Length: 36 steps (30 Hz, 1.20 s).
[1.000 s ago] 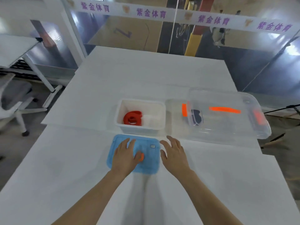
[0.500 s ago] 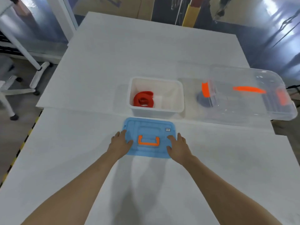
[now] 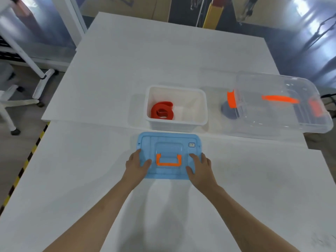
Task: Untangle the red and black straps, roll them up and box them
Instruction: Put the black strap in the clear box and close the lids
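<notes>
A rolled red strap point(image 3: 162, 112) lies in the left half of a small white box point(image 3: 205, 110) at the table's middle. In front of the box lies its blue lid point(image 3: 169, 142) with an orange handle point(image 3: 169, 160). My left hand point(image 3: 137, 164) grips the lid's left edge, thumb on top. My right hand point(image 3: 201, 165) grips its right edge the same way. A dark rolled strap point(image 3: 228, 111) shows dimly at the left end of a clear bin point(image 3: 283, 108) to the right.
The clear bin has orange latches point(image 3: 231, 97) and an orange handle point(image 3: 279, 99). The white table point(image 3: 91, 160) has a seam behind the lid. A chair base point(image 3: 21, 99) stands off the left edge, with yellow-black floor tape point(image 3: 23, 168) below.
My hands moved from flat on top of the lid to its left and right edges, uncovering the orange handle. The view tilted further down.
</notes>
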Each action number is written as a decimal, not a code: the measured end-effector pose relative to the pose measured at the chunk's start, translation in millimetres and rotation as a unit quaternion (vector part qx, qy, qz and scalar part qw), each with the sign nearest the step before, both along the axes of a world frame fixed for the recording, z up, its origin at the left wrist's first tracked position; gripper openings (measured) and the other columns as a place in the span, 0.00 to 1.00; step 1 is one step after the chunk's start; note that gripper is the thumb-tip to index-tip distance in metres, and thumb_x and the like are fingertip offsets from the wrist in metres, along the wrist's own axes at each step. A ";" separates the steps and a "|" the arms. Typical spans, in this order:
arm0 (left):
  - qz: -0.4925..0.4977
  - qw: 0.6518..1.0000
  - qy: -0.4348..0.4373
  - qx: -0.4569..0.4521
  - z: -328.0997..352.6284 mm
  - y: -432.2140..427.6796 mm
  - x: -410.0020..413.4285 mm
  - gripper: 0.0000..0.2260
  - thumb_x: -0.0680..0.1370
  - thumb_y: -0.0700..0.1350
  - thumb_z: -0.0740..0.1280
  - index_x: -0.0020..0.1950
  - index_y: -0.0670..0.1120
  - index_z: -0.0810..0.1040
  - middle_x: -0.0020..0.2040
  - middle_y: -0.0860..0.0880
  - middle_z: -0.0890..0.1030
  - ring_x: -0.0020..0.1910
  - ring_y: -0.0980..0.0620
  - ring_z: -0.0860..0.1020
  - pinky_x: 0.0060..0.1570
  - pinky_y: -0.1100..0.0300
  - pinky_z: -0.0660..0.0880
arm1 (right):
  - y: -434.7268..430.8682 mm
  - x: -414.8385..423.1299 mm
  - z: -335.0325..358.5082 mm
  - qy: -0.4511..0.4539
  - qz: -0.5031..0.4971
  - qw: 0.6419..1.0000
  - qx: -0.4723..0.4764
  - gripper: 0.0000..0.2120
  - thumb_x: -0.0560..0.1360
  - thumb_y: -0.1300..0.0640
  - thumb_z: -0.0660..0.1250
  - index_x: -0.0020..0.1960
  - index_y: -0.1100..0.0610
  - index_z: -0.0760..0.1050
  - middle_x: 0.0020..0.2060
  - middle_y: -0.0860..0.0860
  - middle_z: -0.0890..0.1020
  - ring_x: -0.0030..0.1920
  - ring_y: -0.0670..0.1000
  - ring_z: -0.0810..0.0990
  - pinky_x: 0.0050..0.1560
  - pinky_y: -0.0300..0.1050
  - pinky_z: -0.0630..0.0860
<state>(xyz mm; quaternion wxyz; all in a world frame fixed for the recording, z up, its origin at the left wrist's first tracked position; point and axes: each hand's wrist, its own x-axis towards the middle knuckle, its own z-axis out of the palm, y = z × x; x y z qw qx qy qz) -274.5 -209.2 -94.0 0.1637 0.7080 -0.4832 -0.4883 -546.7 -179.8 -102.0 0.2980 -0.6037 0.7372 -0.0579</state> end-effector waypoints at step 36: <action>-0.133 0.978 -0.139 -0.079 60.8 -191.9 -34.8 0.36 0.73 0.63 0.74 0.69 0.42 0.65 0.66 0.47 0.66 0.68 0.41 0.63 0.61 0.50 0.71 | -198.6 -25.8 66.4 0.079 0.007 0.996 -0.033 0.30 0.82 0.40 0.62 0.81 0.49 0.62 0.77 0.59 0.61 0.73 0.63 0.64 0.75 0.59 0.67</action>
